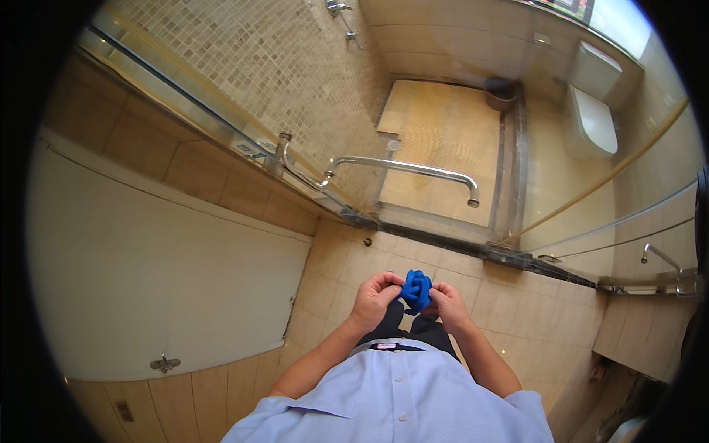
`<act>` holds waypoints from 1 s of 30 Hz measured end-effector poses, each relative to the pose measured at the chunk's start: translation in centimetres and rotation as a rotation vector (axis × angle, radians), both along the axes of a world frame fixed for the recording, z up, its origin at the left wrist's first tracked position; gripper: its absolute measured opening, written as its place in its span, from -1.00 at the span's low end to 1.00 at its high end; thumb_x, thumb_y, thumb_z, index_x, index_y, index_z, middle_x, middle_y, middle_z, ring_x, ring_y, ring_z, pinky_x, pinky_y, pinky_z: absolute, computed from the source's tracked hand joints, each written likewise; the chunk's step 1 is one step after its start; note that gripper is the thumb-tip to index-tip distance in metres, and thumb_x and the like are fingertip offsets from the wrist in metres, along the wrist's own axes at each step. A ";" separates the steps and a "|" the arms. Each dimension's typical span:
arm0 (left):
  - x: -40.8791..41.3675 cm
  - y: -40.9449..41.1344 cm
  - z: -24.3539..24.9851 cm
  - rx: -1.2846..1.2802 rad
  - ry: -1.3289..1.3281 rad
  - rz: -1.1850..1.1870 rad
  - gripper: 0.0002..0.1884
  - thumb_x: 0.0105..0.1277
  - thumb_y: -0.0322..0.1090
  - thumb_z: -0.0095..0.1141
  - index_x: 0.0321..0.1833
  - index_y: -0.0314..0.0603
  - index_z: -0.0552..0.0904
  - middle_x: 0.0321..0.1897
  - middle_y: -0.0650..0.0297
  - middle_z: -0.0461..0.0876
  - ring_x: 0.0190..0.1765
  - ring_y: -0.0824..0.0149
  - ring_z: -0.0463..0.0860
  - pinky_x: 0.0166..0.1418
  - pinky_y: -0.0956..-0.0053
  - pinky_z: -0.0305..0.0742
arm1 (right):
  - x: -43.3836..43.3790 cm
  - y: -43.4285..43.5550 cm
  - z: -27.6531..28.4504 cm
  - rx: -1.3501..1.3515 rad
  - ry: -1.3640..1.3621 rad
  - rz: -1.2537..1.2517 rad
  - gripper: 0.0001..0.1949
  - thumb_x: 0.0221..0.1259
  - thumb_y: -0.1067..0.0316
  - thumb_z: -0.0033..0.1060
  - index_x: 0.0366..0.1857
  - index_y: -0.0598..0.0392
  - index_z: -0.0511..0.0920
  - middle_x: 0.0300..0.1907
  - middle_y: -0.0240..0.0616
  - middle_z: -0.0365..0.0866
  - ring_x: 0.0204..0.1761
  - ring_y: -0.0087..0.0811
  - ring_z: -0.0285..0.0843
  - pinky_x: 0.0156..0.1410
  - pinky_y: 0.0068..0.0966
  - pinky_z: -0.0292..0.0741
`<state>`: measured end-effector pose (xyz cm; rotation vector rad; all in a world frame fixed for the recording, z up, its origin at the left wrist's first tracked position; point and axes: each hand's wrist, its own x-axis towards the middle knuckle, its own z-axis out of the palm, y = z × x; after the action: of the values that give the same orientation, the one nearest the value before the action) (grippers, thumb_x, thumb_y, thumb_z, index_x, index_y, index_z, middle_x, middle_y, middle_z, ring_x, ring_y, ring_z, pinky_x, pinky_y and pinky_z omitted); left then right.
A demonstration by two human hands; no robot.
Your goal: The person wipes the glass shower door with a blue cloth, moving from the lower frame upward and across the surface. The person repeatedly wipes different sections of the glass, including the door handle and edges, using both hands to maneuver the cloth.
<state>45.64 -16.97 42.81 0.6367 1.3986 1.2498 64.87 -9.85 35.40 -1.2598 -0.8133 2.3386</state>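
Observation:
A bunched, knotted-looking piece of blue cloth point(416, 290) is held up in front of my waist, above the tiled floor. My left hand point(376, 302) pinches its left edge between thumb and fingers. On the other side, my right hand point(447, 305) grips the cloth's right edge with thumb and fingertips. Parts of the fingers are hidden behind the cloth.
Ahead stands a glass shower door with a metal handle point(404, 165); a dark threshold point(432, 237) runs below it. Behind the glass are a brown bucket point(500, 95) and a white toilet point(592, 122). A white door point(166, 266) is at the left, with a metal lever handle point(165, 363).

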 end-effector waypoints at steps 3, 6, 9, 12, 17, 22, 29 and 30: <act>-0.4 0.5 0.5 0.036 0.036 0.098 -0.83 0.44 -0.56 0.10 -0.03 -0.19 0.70 -0.23 0.40 0.66 -0.16 0.54 0.59 0.06 0.61 0.51 | 1.5 -0.4 -1.2 -0.035 -0.061 -0.127 -0.84 0.55 0.34 0.06 -0.05 0.16 0.61 -0.20 -0.22 0.74 -0.17 -0.38 0.77 -0.10 -0.37 0.73; -0.8 1.1 1.7 0.142 -0.122 0.216 -0.85 0.44 -0.56 0.05 -0.08 -0.16 0.66 -0.22 0.38 0.62 -0.15 0.52 0.57 0.04 0.59 0.49 | 2.4 -0.4 -2.7 -0.113 0.003 -0.302 -0.84 0.57 0.32 0.04 -0.04 0.13 0.60 -0.18 -0.22 0.74 -0.13 -0.35 0.77 -0.06 -0.30 0.73; -1.0 1.5 2.9 0.204 -0.210 0.238 -0.85 0.46 -0.55 0.03 -0.05 -0.15 0.63 -0.16 0.34 0.62 -0.10 0.49 0.59 0.09 0.55 0.50 | 3.4 -0.2 -3.0 -0.212 0.141 -0.411 -0.83 0.58 0.28 0.07 -0.02 0.10 0.60 -0.16 -0.22 0.72 -0.13 -0.34 0.76 -0.01 -0.27 0.72; -0.8 1.6 3.5 0.224 -0.209 0.229 -0.85 0.48 -0.54 0.03 -0.03 -0.14 0.63 -0.12 0.32 0.63 -0.06 0.47 0.60 0.14 0.52 0.51 | 4.3 0.2 -2.4 -0.248 0.225 -0.399 -0.80 0.57 0.21 0.16 0.01 0.10 0.59 -0.12 -0.23 0.71 -0.14 -0.35 0.74 0.03 -0.28 0.71; -1.7 2.3 3.2 0.131 -0.177 0.222 -0.80 0.48 -0.54 0.04 0.06 -0.21 0.66 -0.04 0.27 0.67 0.00 0.43 0.63 0.21 0.48 0.51 | 4.5 0.7 -2.3 -0.098 0.112 -0.293 -0.72 0.49 0.17 0.34 0.05 0.12 0.58 -0.07 -0.28 0.69 -0.14 -0.42 0.71 0.03 -0.35 0.70; -4.4 2.5 2.1 0.050 0.000 0.133 -0.68 0.35 -0.59 0.18 0.16 -0.30 0.68 0.04 0.22 0.68 0.03 0.42 0.62 0.22 0.49 0.52 | 4.9 0.8 -3.2 0.246 -0.209 -0.315 -0.79 0.40 0.23 0.46 -0.16 0.09 0.60 -0.14 -0.30 0.67 -0.15 -0.40 0.67 0.04 -0.46 0.61; -6.1 2.5 -0.6 -0.051 0.697 -0.370 -0.46 0.04 -0.40 0.43 0.17 -0.24 0.69 0.04 0.19 0.56 0.08 0.22 0.62 0.23 0.36 0.57 | 5.2 0.6 0.3 0.931 -0.418 -0.306 -0.71 0.29 0.33 0.56 -0.37 0.14 0.51 0.08 -0.13 0.72 0.26 -0.18 0.58 0.45 -0.23 0.41; -6.2 2.6 -1.0 -0.054 0.763 -0.414 -0.43 -0.01 -0.28 0.52 0.14 -0.22 0.70 0.06 0.14 0.51 0.12 0.13 0.62 0.24 0.28 0.58 | 5.2 0.7 0.9 0.891 -0.384 -0.262 -0.71 0.31 0.33 0.54 -0.36 0.12 0.50 0.17 -0.10 0.72 0.42 -0.11 0.52 0.51 -0.19 0.38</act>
<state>39.40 -14.34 41.84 1.3786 1.7725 0.6442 70.05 -9.18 36.31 -1.2701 -1.4749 1.2598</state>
